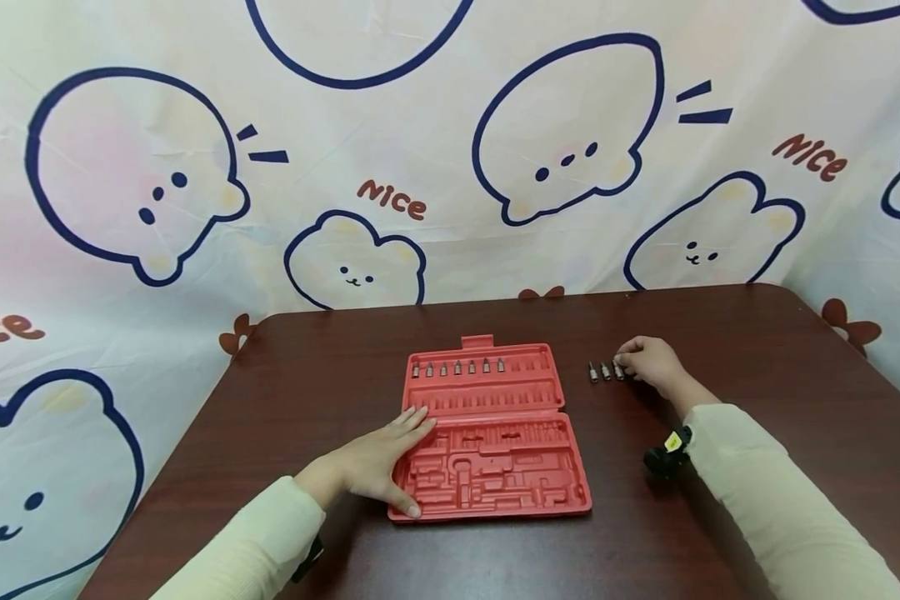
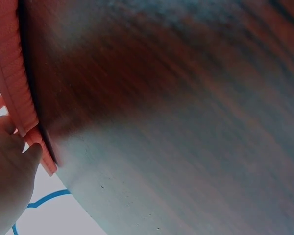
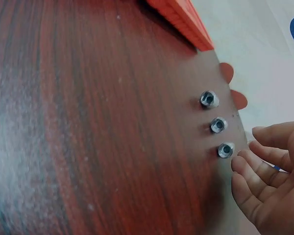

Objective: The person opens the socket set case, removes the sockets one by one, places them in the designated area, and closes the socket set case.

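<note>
Printed cloth [image 1: 450, 150] bhd dark table [image 1: 330, 367]; R hand [image 1: 651, 362] at loose bits [image 1: 606, 372].
Head: bits just L of R hand (nearer one), axes approx. twd table's far edge; L hand [image 1: 367, 458] splayed on red case [image 1: 487, 467]. L wrist: thumb [image 2: 33, 152] by case edge. R wrist: end bit [image 3: 225, 150] just beside fingertips [image 3: 236, 165]; can't tell if pinched.

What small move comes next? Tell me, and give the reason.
Probably have the right hand pinch the nearest loose bit: the hand is right by it, the red case appears to have empty slots beyond its seven seated bits, and the left hand rests on the case, able to steady it.
</note>
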Available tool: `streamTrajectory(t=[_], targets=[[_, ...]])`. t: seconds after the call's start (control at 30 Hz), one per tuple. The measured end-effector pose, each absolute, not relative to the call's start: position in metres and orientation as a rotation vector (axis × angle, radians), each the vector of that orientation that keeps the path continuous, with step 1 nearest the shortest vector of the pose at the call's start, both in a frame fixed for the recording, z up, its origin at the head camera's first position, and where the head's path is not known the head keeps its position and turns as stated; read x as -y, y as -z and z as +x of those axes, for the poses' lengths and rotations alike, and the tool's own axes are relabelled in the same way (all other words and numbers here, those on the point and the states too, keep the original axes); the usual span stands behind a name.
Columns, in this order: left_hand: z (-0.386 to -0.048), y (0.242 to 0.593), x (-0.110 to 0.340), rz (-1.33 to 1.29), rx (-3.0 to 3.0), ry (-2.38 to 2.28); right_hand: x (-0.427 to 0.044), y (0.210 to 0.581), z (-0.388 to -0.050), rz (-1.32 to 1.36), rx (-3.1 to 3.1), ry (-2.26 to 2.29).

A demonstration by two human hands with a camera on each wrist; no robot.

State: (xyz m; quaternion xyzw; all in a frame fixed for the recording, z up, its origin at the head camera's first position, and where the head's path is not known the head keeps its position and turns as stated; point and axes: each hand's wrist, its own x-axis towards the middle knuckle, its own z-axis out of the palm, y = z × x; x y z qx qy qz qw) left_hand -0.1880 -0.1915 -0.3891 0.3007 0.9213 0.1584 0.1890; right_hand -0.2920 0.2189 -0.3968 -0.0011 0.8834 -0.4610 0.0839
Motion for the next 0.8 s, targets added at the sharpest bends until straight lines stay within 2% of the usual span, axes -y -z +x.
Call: streamTrajectory(t=[0.37, 0.8], targets=[[-0.187, 0.389, 0.191, 0.850, -2.594, -0.441, -0.200, 0.385, -0.290, -0.048, -2.573, 1.475], [-0.187, 0.389, 0.191, 0.850, -2.592, -0.446, -0.155, 0.378, -0.291, -0.079, -2.373, 1.652]])
